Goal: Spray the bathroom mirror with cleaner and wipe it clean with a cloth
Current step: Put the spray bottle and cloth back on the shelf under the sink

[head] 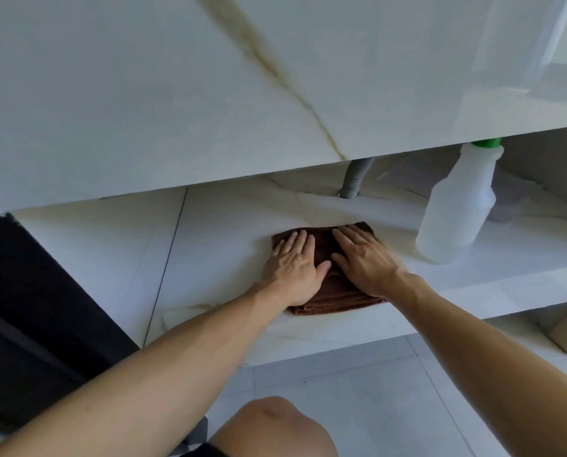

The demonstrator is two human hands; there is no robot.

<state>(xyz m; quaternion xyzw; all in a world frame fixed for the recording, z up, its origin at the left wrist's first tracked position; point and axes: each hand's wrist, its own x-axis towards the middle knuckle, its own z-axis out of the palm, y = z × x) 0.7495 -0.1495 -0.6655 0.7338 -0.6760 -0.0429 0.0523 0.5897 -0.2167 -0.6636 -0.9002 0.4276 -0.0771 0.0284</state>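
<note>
Left hand (293, 272) and right hand (364, 265) lie flat, fingers straight, pressing the folded brown cloth (338, 296) on the marble shelf (216, 245), spray bottle (458, 206) standing just right.

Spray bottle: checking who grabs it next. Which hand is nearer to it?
Right. The right hand lies flat on the brown cloth just beside the spray bottle; the left hand lies farther away.
</note>
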